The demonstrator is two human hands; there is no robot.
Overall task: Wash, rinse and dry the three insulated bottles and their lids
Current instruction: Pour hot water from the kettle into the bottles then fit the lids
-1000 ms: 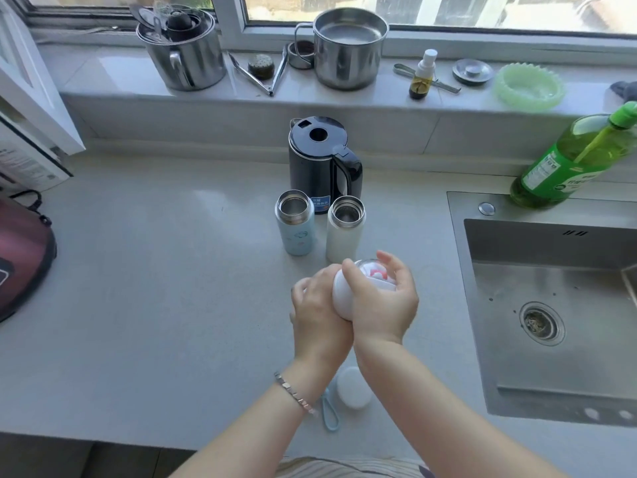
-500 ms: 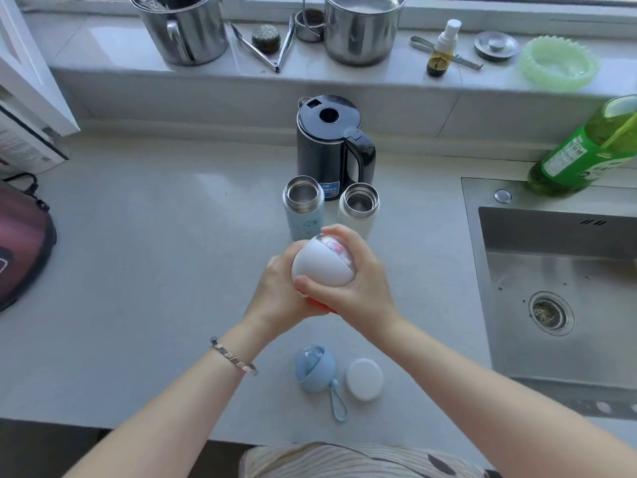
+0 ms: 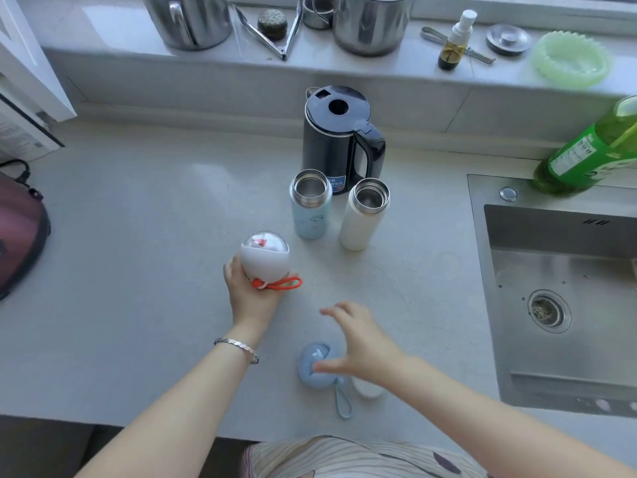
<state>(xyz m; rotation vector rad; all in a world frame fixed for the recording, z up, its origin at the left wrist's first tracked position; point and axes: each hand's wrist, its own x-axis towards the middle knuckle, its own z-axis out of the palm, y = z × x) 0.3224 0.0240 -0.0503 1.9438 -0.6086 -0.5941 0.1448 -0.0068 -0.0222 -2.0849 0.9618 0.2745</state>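
My left hand [image 3: 249,295] grips a white domed lid [image 3: 264,260] with an orange loop, held just above the counter; whatever is under the dome is hidden by my fingers. To its right stand two uncapped bottles, one light blue [image 3: 310,210] and one white [image 3: 362,217]. My right hand [image 3: 362,343] hovers with fingers spread and holds nothing. Below it a blue domed lid [image 3: 315,369] with a strap lies near the counter's front edge. Beside that, a white round lid [image 3: 367,389] is partly hidden by my forearm.
A black kettle [image 3: 339,139] stands right behind the bottles. The steel sink [image 3: 558,298] is at the right, with a green detergent bottle [image 3: 593,150] at its back corner. Steel pots [image 3: 368,24], tongs and a green dish line the windowsill. A dark red appliance [image 3: 19,236] sits far left.
My right hand let go of the white domed lid and dropped back toward the lids near the edge. My left hand carried the white lid to the left, away from the bottles.
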